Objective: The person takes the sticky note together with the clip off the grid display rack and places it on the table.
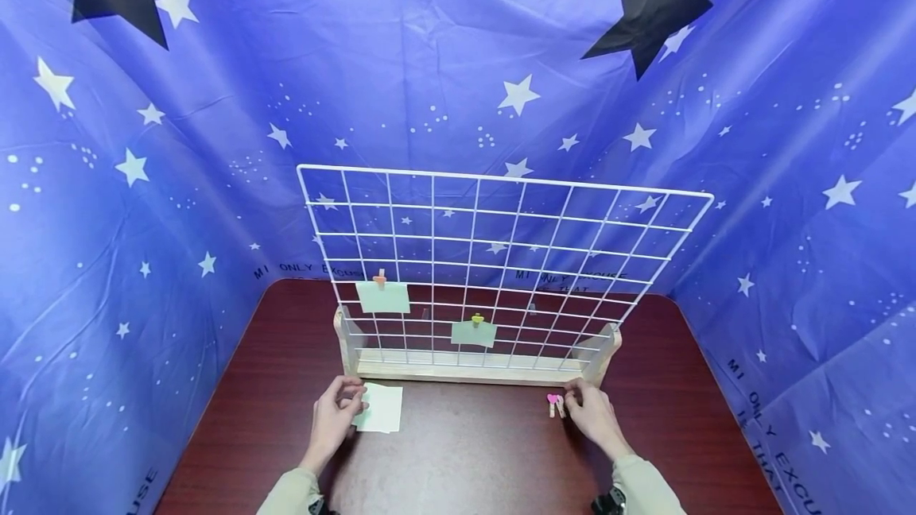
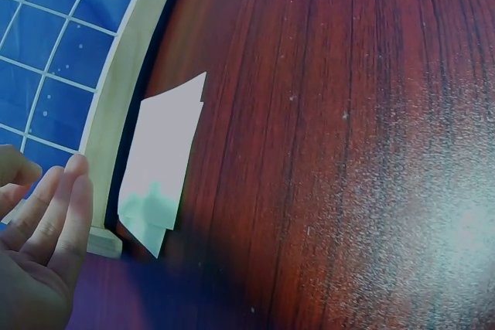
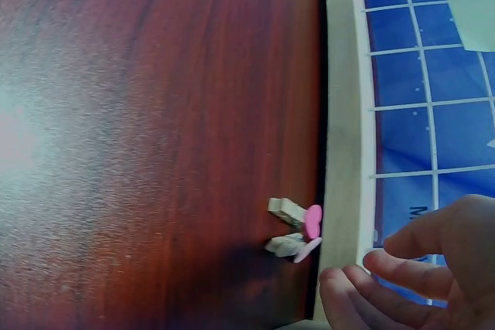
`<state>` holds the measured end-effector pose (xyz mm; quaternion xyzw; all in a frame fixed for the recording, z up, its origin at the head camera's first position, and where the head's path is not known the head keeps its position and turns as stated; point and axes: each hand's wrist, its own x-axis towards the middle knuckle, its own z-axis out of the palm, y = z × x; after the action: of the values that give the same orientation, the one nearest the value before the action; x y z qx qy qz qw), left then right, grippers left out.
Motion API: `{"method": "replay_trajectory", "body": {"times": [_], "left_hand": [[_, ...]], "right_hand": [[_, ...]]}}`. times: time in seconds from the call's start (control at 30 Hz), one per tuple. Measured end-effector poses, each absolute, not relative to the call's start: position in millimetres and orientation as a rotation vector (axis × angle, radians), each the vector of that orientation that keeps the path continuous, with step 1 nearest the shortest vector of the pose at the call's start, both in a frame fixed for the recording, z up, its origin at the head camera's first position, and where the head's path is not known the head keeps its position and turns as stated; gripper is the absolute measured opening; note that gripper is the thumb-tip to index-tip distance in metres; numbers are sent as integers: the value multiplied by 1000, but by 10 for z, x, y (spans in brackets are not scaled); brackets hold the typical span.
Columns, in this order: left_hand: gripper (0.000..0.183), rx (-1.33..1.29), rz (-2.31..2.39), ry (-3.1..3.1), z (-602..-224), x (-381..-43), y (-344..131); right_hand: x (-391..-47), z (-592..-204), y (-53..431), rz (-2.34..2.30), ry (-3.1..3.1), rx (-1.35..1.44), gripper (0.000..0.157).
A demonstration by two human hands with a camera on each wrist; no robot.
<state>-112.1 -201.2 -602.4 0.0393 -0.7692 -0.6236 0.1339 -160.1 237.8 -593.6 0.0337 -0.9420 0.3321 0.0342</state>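
A small stack of pale green paper notes (image 1: 380, 408) lies on the table in front of the wire grid (image 1: 501, 241). Just left of it hovers my left hand (image 1: 335, 417), its fingers loosely bent and apart from the paper in the left wrist view. Two mini wooden clothespins lie at the right, one with a bright pink heart (image 3: 312, 222) and one with a paler heart (image 3: 308, 250). Beside them is my right hand (image 1: 594, 420), fingers relaxed and nothing held. On the grid, an orange clothespin (image 1: 380, 278) and a yellow clothespin (image 1: 477, 319) each hold a green note.
The grid stands upright in a wooden base (image 1: 465, 372) on the dark red table (image 1: 472, 459). A blue curtain (image 1: 458, 62) with stars hangs behind and along both sides.
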Motion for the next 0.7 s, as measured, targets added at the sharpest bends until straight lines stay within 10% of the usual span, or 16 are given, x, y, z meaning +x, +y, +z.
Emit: {"method": "replay_trajectory", "body": {"times": [0.7], "left_hand": [[23, 85, -1908, -2218, -6095, -1253, -1954]], "right_hand": [[-1696, -5730, 2174, 1230, -2796, 174, 16]]}}
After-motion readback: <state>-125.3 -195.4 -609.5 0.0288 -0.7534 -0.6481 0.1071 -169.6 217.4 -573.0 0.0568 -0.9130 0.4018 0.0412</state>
